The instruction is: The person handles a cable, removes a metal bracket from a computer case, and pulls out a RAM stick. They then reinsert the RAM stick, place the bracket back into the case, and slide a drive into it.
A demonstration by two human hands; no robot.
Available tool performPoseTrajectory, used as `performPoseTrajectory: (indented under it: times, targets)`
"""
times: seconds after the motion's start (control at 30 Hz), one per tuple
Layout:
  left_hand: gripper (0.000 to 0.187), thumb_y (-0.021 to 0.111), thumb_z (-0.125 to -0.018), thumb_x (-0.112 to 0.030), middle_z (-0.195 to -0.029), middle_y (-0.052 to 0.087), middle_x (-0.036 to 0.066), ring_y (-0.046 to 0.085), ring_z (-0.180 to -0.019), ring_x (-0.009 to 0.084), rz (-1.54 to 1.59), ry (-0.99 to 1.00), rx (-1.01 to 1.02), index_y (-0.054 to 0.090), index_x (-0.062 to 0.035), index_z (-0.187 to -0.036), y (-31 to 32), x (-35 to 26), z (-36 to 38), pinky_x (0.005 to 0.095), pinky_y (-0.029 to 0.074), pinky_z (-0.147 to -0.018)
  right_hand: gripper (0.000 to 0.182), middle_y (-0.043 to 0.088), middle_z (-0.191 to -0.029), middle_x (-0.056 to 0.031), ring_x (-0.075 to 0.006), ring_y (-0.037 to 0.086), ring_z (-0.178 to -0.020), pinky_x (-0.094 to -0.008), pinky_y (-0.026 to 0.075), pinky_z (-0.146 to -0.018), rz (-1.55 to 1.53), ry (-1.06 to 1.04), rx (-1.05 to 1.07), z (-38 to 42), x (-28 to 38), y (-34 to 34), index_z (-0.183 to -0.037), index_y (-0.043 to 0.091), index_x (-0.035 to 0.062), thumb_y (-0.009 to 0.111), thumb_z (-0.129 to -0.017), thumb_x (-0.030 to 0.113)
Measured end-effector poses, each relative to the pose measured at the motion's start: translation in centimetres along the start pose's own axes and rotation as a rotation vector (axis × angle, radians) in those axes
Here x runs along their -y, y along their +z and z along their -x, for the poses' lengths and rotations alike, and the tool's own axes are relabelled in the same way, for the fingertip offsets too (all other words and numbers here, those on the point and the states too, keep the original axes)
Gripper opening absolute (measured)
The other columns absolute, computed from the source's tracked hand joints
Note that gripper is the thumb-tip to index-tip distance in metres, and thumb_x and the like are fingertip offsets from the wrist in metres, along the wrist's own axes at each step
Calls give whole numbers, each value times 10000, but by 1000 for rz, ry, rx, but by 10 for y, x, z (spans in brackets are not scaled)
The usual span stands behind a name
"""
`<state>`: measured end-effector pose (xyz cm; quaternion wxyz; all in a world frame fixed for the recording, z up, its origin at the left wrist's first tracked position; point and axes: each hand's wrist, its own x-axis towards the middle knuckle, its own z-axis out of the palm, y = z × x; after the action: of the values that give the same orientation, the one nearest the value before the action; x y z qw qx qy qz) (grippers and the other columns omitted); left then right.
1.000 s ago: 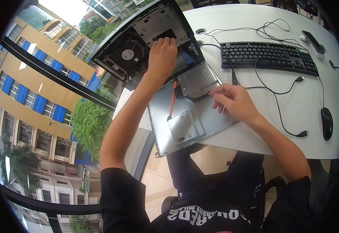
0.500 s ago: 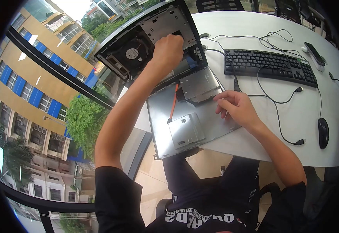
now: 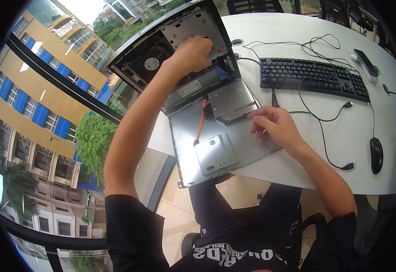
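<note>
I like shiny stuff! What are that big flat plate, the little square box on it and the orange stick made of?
The flat plate looks like bare sheet metal: dull grey sheen. The square box seems metal too, brushed silver with small holes. The orange stick looks plastic: bright, matte colour, though that is uncertain.

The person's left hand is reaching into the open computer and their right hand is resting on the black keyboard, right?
Not quite. In the head view the right hand rests on the silver metal panel, beside the keyboard but apart from it. The left hand does reach into the open computer.
</note>
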<state>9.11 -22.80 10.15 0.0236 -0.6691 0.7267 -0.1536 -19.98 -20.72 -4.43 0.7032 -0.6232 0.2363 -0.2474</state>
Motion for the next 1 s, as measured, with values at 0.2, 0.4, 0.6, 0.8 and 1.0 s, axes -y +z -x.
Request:
performPoseTrajectory:
  times: [0.2,0.4,0.6,0.8,1.0]
  targets:
    - [400,844,-754,-232,-926,685,212,667,-903,371,183,97,175,656,47,-971,-2,-30,11,425,535,-794,223,725,-852,-72,-114,647,-695,-266,533,-630,1,13,-12,0,2,0,-1134,705,-3,600,-989,130]
    - [402,850,-763,-227,-905,696,194,679,-877,371,265,69,206,655,34,-999,12,-64,35,422,523,-791,224,713,-860,-70,-124,654,-720,-272,531,-642,12,17,-11,-1,-1,-2,-1139,700,-1,598,-1000,142]
    - [372,835,-796,-206,-918,705,182,681,-881,395,254,11,27,643,15,-1026,-10,-69,78,436,514,-800,229,724,-843,-65,-103,644,-689,-258,532,-619,-8,14,-25,-1,-1,-2,-1129,702,-13,607,-986,138]
    - [335,838,-846,-122,-1048,747,179,744,-969,300,265,13,-396,651,20,-1085,-21,-86,156,367,570,-839,236,723,-822,-71,-100,642,-672,-255,531,-605,-11,10,-27,0,1,0,-1113,706,-15,611,-964,141]
    - [468,774,-849,22,-1165,710,187,736,-992,249,649,1,-663,579,78,-1271,-31,-99,238,359,591,-818,239,722,-822,-79,-103,643,-671,-256,531,-592,16,13,-19,-4,-6,2,-1115,706,-17,612,-962,140]
